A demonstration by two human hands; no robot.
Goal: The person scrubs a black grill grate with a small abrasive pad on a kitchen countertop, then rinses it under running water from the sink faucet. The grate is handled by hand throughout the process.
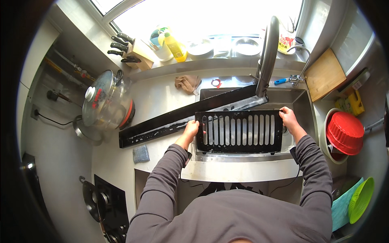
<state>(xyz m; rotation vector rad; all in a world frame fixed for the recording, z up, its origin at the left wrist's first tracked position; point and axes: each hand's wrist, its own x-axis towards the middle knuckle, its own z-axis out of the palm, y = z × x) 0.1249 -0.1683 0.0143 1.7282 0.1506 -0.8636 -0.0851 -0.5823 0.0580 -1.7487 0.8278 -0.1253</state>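
Observation:
Between my two hands a black slotted panel (pixel 239 148), like a range hood filter, is held over the front of the steel sink (pixel 302 103). My left hand (pixel 189 133) grips its left edge, and my right hand (pixel 291 122) has hold of its upper right corner. Light shows through the row of long upright slots. Behind it a long black trough-shaped piece (pixel 162 121), wet with suds, lies aslant from the counter across the sink. A tall grey faucet (pixel 270 52) rises over that piece's far end. The panel hides much of the sink.
On the counter are a blue-grey scrubbing pad (pixel 141 154), a brown cloth (pixel 187 83) and a lidded clear pot (pixel 106 101). A red basin (pixel 345 133) sits at right, near a cutting board (pixel 325 75). Bottles and a knife block (pixel 135 54) line the sill.

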